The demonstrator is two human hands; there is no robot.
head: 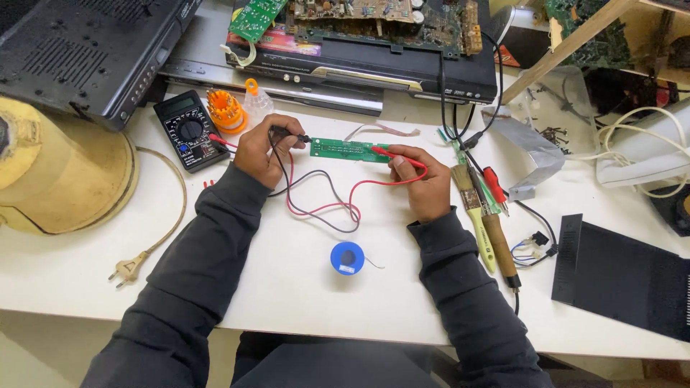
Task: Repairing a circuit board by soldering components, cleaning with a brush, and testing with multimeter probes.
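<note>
White bench (302, 287) lay nearest, with a blue solder spool (348, 258) on it, just beyond the dark sleeves. Past the spool, red and black leads (323, 205) looped loosely between the hands. The right hand (419, 183) had its fingers clenched on the red probe (392, 155), tip touching the right part of the green board (350, 149). The left hand (263, 149) gripped the black probe (289, 134), its tip at the board's left end. The board lay flat on the bench between both hands; it looked light, thin and stiff, likely to slide under a probe, and best held by its bare edges, off the fragile parts. To the right lay a brush (471, 205) and a soldering iron (497, 241). Farther left sat a multimeter (190, 129), and beyond it stacked players (359, 61) with open circuit boards
</note>
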